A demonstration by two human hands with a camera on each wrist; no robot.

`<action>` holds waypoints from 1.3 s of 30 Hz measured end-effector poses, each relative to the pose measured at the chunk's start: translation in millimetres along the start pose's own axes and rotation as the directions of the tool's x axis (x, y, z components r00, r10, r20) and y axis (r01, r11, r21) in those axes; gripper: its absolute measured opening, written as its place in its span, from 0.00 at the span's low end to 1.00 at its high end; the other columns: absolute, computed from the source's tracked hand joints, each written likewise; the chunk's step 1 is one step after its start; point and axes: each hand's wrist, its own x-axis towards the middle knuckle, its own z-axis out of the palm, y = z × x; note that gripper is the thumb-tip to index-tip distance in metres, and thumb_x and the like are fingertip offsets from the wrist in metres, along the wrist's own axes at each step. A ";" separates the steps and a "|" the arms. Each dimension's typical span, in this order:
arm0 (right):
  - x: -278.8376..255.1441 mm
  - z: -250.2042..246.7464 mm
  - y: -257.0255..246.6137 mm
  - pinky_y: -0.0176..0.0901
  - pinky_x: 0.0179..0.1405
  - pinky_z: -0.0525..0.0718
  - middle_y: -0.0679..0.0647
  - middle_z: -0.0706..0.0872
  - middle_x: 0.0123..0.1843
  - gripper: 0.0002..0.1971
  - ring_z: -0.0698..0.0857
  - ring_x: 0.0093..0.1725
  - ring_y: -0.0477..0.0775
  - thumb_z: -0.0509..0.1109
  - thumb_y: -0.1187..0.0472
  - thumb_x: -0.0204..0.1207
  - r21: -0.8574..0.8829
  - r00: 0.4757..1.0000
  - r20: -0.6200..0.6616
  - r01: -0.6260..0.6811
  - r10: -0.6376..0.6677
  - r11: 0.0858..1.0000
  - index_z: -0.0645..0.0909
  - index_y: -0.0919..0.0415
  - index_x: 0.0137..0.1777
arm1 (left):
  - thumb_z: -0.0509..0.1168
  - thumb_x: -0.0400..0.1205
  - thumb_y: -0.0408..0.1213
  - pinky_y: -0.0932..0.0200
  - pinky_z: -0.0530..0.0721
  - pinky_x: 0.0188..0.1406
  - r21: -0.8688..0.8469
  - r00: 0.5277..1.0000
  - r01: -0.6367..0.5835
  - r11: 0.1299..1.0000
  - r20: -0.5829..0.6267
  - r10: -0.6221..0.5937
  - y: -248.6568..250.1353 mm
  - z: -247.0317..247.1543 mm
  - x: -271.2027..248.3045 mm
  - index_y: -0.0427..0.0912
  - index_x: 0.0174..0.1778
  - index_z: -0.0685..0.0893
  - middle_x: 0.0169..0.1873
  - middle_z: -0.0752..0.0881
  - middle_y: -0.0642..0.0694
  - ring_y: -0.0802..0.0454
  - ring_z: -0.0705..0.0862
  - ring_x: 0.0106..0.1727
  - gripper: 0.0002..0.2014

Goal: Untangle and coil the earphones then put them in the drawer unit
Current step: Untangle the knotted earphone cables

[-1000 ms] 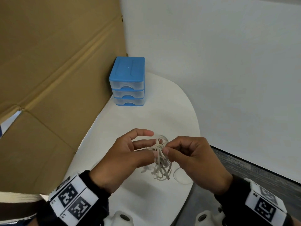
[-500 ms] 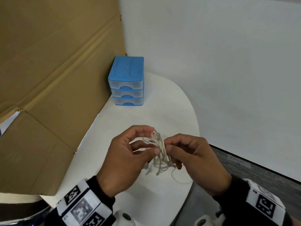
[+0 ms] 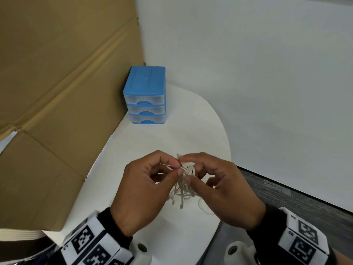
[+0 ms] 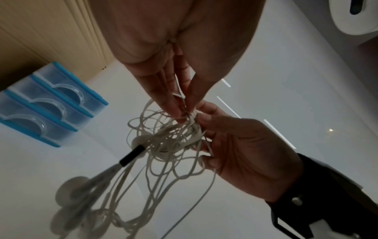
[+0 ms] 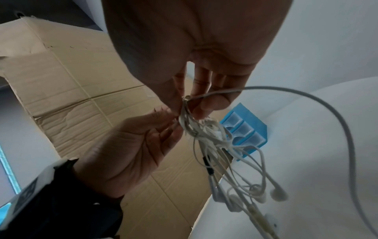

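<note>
A tangled bundle of white earphones (image 3: 185, 183) hangs between both hands above the white table (image 3: 149, 142). My left hand (image 3: 145, 186) pinches strands at the top of the knot with thumb and fingers. My right hand (image 3: 219, 186) pinches the same knot from the other side. In the left wrist view the earphones (image 4: 169, 145) hang in many loops, with earbuds and a black-tipped plug below. In the right wrist view the earphones (image 5: 208, 134) dangle, earbuds lowest. The blue drawer unit (image 3: 145, 95) stands at the table's far left, all drawers closed.
A large cardboard sheet (image 3: 57, 92) leans along the table's left side, just behind the drawer unit. A white wall (image 3: 257, 73) stands behind. The table's curved edge drops to grey carpet (image 3: 296, 196) on the right.
Both hands have risen and moved slightly away from me with the bundle. The grips have shifted higher onto the top of the knot, and the loops hang lower beneath them.
</note>
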 end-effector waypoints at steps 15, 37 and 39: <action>2.9 -11.8 -10.9 0.44 0.27 0.81 0.47 0.88 0.37 0.07 0.81 0.26 0.55 0.73 0.48 0.78 -0.168 0.991 0.128 -0.022 0.044 0.986 0.87 0.39 0.54 | 0.73 0.72 0.46 0.72 0.72 0.32 0.256 0.973 -0.179 0.950 -0.098 0.210 0.3 0.6 -9.3 0.59 0.40 0.87 0.36 0.86 0.57 0.60 0.79 0.38 0.03; 18.7 -42.8 -28.4 0.43 0.21 0.74 0.60 0.88 0.34 0.08 0.80 0.22 0.56 0.65 0.64 0.83 0.234 0.979 -0.004 -0.197 0.204 0.952 0.80 0.66 0.43 | 0.67 0.82 0.31 0.71 0.80 0.32 -0.021 0.945 0.298 0.954 0.146 -0.292 -10.4 8.5 -4.2 0.48 0.48 0.92 0.33 0.91 0.55 0.64 0.87 0.33 0.09; 18.8 -44.8 -23.5 0.43 0.22 0.74 0.56 0.80 0.27 0.10 0.76 0.23 0.52 0.66 0.65 0.83 0.162 0.983 -0.017 -0.178 0.183 0.971 0.79 0.68 0.41 | 0.67 0.82 0.32 0.65 0.84 0.36 -0.049 0.941 0.319 0.947 0.132 -0.310 -6.0 6.3 -1.2 0.52 0.48 0.92 0.37 0.93 0.51 0.60 0.89 0.38 0.11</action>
